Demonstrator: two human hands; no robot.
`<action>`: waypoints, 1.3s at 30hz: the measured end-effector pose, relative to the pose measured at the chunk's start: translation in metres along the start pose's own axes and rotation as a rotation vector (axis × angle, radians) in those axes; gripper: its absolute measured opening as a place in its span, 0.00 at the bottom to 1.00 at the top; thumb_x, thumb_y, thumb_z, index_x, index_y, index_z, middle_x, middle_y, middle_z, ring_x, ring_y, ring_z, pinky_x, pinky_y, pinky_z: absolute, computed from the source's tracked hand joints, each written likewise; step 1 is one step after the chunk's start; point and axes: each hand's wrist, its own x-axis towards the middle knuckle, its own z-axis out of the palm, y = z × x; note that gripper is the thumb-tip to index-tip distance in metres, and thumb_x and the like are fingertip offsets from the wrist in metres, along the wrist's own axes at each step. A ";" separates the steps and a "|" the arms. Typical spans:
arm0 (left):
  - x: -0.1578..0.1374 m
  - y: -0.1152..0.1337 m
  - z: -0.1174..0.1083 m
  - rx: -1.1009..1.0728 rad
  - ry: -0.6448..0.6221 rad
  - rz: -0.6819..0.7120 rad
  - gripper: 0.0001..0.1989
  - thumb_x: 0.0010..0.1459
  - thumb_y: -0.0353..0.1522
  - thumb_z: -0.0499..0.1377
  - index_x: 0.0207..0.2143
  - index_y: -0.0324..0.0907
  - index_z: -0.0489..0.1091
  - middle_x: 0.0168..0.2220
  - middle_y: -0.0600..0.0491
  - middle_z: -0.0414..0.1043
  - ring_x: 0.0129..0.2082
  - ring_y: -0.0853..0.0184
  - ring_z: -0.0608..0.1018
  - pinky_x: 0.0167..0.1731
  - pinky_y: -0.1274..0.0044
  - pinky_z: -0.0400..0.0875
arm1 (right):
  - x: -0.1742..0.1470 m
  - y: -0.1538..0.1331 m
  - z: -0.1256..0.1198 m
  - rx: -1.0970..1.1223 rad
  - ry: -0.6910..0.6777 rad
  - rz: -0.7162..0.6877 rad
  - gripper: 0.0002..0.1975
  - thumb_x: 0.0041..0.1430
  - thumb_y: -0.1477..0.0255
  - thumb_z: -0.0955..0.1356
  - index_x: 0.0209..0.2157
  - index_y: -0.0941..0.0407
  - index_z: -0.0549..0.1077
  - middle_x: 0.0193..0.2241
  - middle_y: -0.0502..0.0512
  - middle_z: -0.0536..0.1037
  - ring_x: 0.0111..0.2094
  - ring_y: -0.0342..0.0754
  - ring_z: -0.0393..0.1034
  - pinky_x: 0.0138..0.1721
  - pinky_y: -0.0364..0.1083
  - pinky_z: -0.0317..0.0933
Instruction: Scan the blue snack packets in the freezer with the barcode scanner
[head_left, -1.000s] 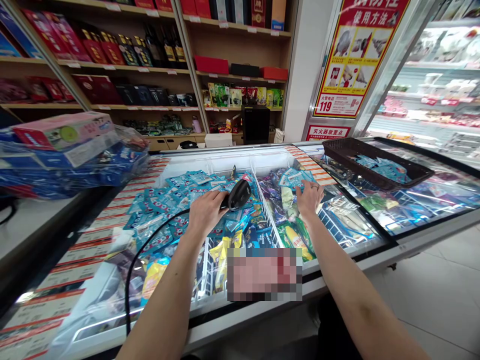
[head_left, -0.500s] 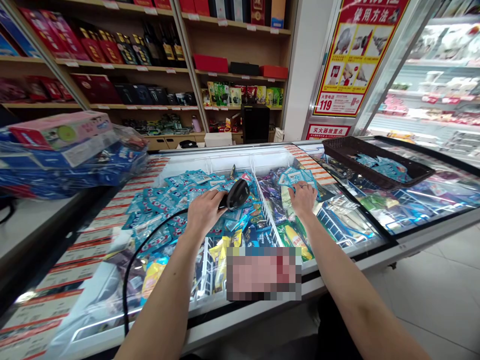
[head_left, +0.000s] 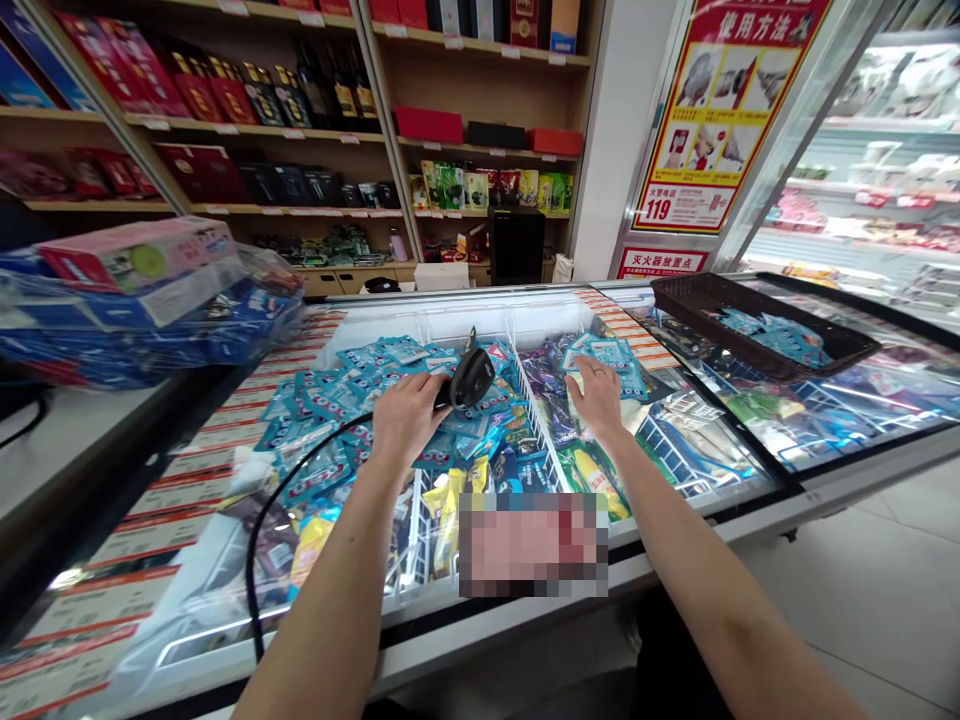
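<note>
My left hand [head_left: 405, 415] is wrapped round the grip of a black barcode scanner [head_left: 471, 380], its head tilted to the right. From the scanner a black cable [head_left: 274, 510] curves down past my left forearm. Beneath it many light-blue packets [head_left: 322, 395] lie heaped in the freezer's left section. Over the section to the right, my right hand [head_left: 598, 400] reaches out with thumb and fingers apart. Its fingertips are at the near edge of a few light-blue packets [head_left: 619, 360]; whether they touch is unclear. Nothing shows in its grasp.
A white wire divider [head_left: 536, 420] separates the freezer sections. On the right, a dark brown tray [head_left: 840, 350] holds more blue packets. Plastic-wrapped boxes [head_left: 142, 300] are stacked at left. A pixelated patch covers part of the front rim. Shelves of goods [head_left: 487, 145] stand behind.
My right hand has shifted slightly left, uncovering more of the blue packets beside it. My left hand still holds the scanner in nearly the same place. The view has turned slightly left.
</note>
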 end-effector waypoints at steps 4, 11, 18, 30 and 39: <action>0.000 0.001 0.000 0.016 -0.012 -0.003 0.18 0.55 0.37 0.59 0.48 0.43 0.66 0.39 0.48 0.72 0.42 0.56 0.73 0.36 0.71 0.64 | -0.005 -0.025 0.002 0.248 -0.176 -0.232 0.24 0.65 0.63 0.57 0.60 0.55 0.60 0.54 0.57 0.70 0.55 0.51 0.61 0.56 0.52 0.54; -0.002 -0.001 -0.001 0.013 -0.007 -0.016 0.18 0.55 0.36 0.59 0.48 0.43 0.66 0.39 0.48 0.72 0.42 0.56 0.73 0.37 0.70 0.64 | -0.013 -0.043 0.005 0.317 -0.387 -0.615 0.27 0.66 0.61 0.58 0.64 0.49 0.52 0.63 0.51 0.59 0.61 0.50 0.54 0.60 0.53 0.50; -0.003 -0.005 -0.002 -0.025 0.010 -0.079 0.17 0.55 0.36 0.58 0.48 0.44 0.67 0.40 0.46 0.72 0.44 0.56 0.72 0.40 0.69 0.63 | -0.011 -0.043 0.004 0.206 -0.373 -0.602 0.20 0.66 0.60 0.57 0.55 0.49 0.68 0.55 0.51 0.71 0.57 0.50 0.60 0.57 0.53 0.50; -0.003 -0.003 -0.003 -0.001 0.006 -0.102 0.17 0.55 0.35 0.59 0.47 0.44 0.67 0.40 0.47 0.72 0.44 0.55 0.72 0.41 0.69 0.63 | -0.010 -0.030 0.014 0.022 -0.194 -0.214 0.32 0.61 0.49 0.58 0.53 0.60 0.68 0.52 0.64 0.71 0.55 0.57 0.59 0.55 0.53 0.53; -0.001 0.000 -0.003 0.005 -0.020 -0.020 0.18 0.55 0.36 0.58 0.48 0.44 0.66 0.41 0.47 0.72 0.43 0.56 0.72 0.38 0.69 0.64 | -0.003 -0.020 0.010 0.277 -0.151 0.051 0.27 0.52 0.56 0.68 0.49 0.58 0.67 0.39 0.58 0.75 0.44 0.56 0.68 0.45 0.53 0.62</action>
